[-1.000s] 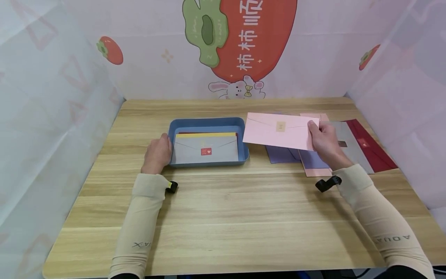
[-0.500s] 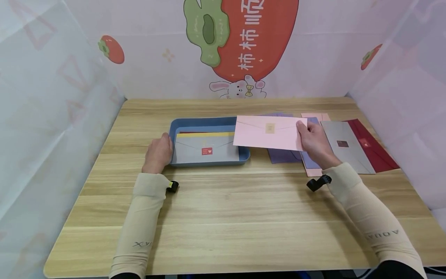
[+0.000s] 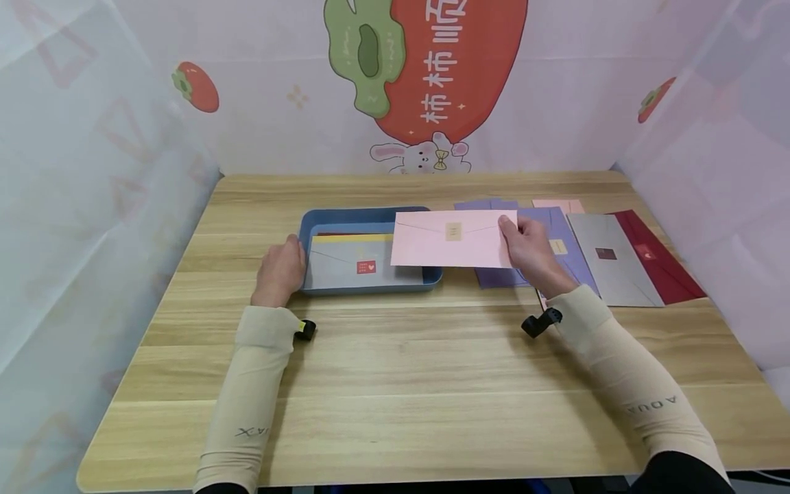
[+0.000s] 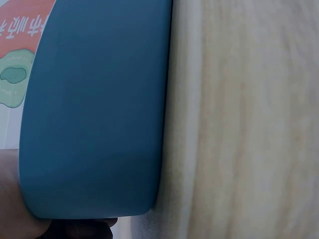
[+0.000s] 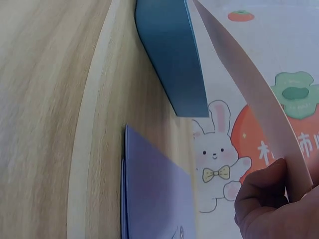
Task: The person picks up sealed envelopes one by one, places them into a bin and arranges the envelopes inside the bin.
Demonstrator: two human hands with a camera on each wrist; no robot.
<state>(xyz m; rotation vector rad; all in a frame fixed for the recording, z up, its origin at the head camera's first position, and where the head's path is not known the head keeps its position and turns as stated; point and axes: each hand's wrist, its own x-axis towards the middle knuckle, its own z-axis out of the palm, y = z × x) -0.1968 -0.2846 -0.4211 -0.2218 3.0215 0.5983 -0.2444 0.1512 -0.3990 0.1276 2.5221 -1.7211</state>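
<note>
A pink envelope (image 3: pixel 426 240) with a beige square seal is pinched at its right end by my right hand (image 3: pixel 532 250), thumb on top. Its left part hangs over the right half of a blue tray (image 3: pixel 370 291); in the right wrist view the envelope (image 5: pixel 254 94) is raised above the tray (image 5: pixel 172 59). Inside the tray lies a grey envelope (image 3: pixel 333 267) with a red seal, with yellow and dark red edges showing behind it. My left hand (image 3: pixel 279 271) holds the tray's left end, its fingers partly hidden by the tray wall (image 4: pixel 94 114) in the left wrist view.
Right of the tray, purple envelopes (image 3: pixel 558 233) overlap a pink one (image 3: pixel 564 204). Beside them lie a grey envelope (image 3: pixel 607 274) and a dark red envelope (image 3: pixel 660 261) near the right table edge. A printed backdrop (image 3: pixel 271 123) stands behind the wooden table (image 3: pixel 395 398).
My right hand has carried the pink envelope leftward and slightly lower, from the tray's right edge to over its right half. The left hand stays at the tray's left end.
</note>
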